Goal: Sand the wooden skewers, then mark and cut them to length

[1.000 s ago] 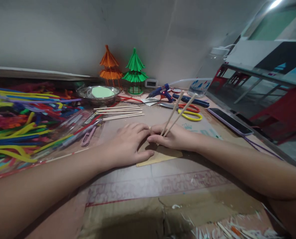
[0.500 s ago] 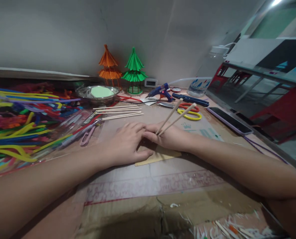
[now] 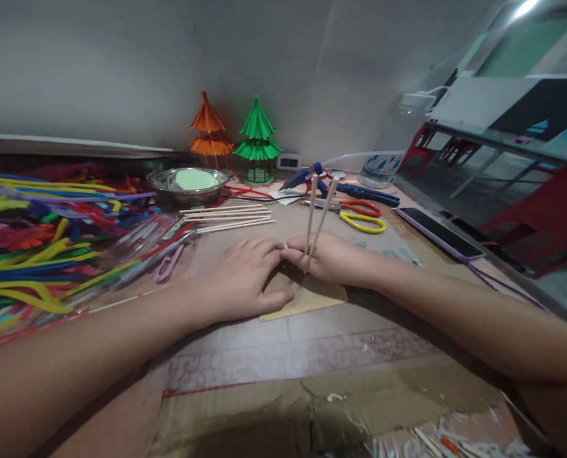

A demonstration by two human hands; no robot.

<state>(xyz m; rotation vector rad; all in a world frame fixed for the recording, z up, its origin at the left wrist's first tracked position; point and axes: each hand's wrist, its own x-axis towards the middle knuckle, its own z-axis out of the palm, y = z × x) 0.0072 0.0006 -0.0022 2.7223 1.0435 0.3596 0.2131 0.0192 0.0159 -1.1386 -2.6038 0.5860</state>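
Note:
Two thin wooden sticks [image 3: 320,219] rise from my right hand [image 3: 335,257], held between its thumb and fingers, nearly upright and leaning a little to the right. Their lower ends reach down close to a yellow board [image 3: 312,299]; whether they touch it I cannot tell. My left hand [image 3: 249,273] lies palm down on the board's left side, fingers stretched and thumb apart. Its fingertips come close to the right thumb. Behind the left hand lie several more wooden sticks [image 3: 230,217] on the mat.
Pipe cleaners [image 3: 30,248] pile up at left, beside a metal bowl [image 3: 188,184]. Orange [image 3: 209,124] and green [image 3: 257,130] pagoda models stand by the wall. A glue gun [image 3: 305,177], scissors [image 3: 362,219], pliers [image 3: 369,194] and a phone [image 3: 438,233] lie behind and right.
The two sticks have swung from leaning right to nearly upright. My right hand has turned and shifted slightly, while my left hand stays almost where it was.

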